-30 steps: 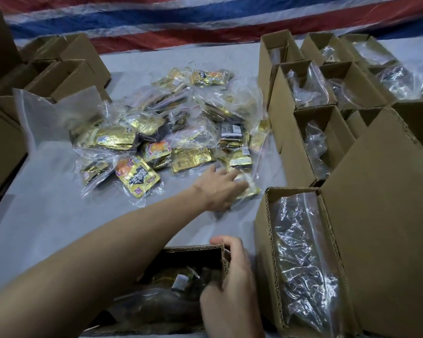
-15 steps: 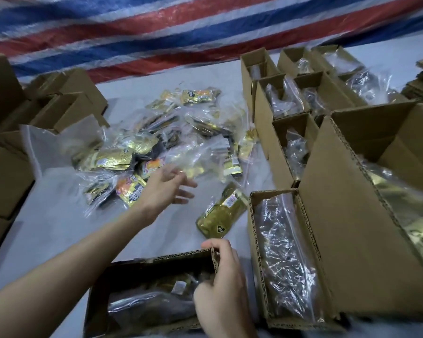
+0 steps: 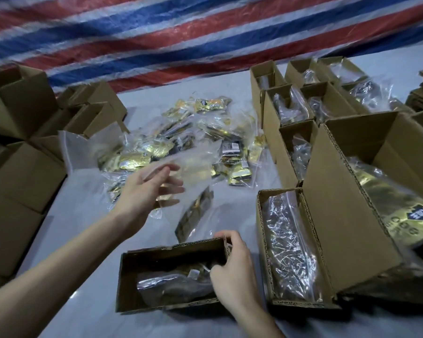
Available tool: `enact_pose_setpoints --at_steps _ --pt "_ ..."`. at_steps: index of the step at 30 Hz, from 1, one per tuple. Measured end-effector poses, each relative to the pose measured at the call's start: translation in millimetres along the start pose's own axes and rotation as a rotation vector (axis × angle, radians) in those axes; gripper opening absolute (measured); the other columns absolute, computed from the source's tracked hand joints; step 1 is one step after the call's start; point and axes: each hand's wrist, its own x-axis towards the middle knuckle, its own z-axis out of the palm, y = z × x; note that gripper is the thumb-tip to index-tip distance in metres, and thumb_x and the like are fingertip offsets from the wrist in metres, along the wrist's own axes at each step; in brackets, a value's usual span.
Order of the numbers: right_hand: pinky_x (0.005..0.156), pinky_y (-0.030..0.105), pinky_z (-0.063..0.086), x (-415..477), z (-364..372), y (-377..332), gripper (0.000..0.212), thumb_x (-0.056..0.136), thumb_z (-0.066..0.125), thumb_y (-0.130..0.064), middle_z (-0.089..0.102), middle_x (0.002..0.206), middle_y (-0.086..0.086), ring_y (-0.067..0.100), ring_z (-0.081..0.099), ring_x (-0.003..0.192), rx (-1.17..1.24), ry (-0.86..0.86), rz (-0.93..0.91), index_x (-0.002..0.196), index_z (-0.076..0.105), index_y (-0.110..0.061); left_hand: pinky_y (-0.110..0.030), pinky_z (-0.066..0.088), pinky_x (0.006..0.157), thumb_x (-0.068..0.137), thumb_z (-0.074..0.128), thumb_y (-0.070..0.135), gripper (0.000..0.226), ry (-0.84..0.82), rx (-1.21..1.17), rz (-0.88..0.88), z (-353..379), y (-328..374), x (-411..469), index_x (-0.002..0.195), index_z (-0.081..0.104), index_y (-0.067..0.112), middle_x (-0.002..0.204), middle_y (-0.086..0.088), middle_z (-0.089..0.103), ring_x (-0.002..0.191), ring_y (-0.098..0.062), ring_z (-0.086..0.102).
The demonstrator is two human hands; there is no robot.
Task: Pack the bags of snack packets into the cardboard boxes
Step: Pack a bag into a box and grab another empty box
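Clear plastic bag of snack packets (image 3: 195,213) mid-frame on worktop, long axis upper-right to lower-left, just beyond open box (image 3: 171,274). Left hand (image 3: 144,189) nearer, upper-left of it, fingers spread, empty. Right hand (image 3: 234,272) grips box's right end wall.

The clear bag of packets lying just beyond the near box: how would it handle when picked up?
The bag probably flops and sags, since its clear film looks thin and crinkled. The glossy plastic may be slippery. Loose packets inside would likely shift toward the low end, so a pinch near the middle seems safer.
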Motion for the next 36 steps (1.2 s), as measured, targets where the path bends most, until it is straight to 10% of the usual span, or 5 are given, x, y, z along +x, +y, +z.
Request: enact_pose_setpoints --at_steps 6,16,36 --pt "0.086 0.031 0.052 3 3 0 0.037 0.079 0.064 -0.008 0.061 0.106 -0.01 0.013 0.062 0.095 -0.017 0.024 0.032 0.101 0.053 -0.036 -0.055 0.057 0.086 0.106 0.044 0.022 0.022 0.105 -0.121 0.127 -14 45 -30 0.098 0.064 0.018 0.07 -0.003 0.058 0.09 -0.037 0.072" --pt "0.077 0.029 0.04 7 4 -7 0.019 0.089 0.061 -0.04 0.062 0.111 -0.007 0.015 0.058 0.091 -0.034 0.056 0.099 0.105 0.053 -0.034 -0.055 0.059 0.077 0.104 0.047 0.024 0.03 -0.005 -0.273 0.271 -36 106 -82 0.093 0.075 0.023 0.078 -0.01 0.061 0.086 -0.041 0.072" --pt "0.064 0.028 0.035 10 -4 -15 0.022 0.102 0.036 -0.025 0.062 0.098 0.002 0.012 0.055 0.083 -0.032 0.003 0.087 0.089 0.053 -0.02 -0.058 0.057 0.079 0.097 0.054 0.023 0.025 0.008 -0.213 0.086 -25 21 -103 0.112 0.064 0.005 0.084 -0.022 0.057 0.065 -0.03 0.064"
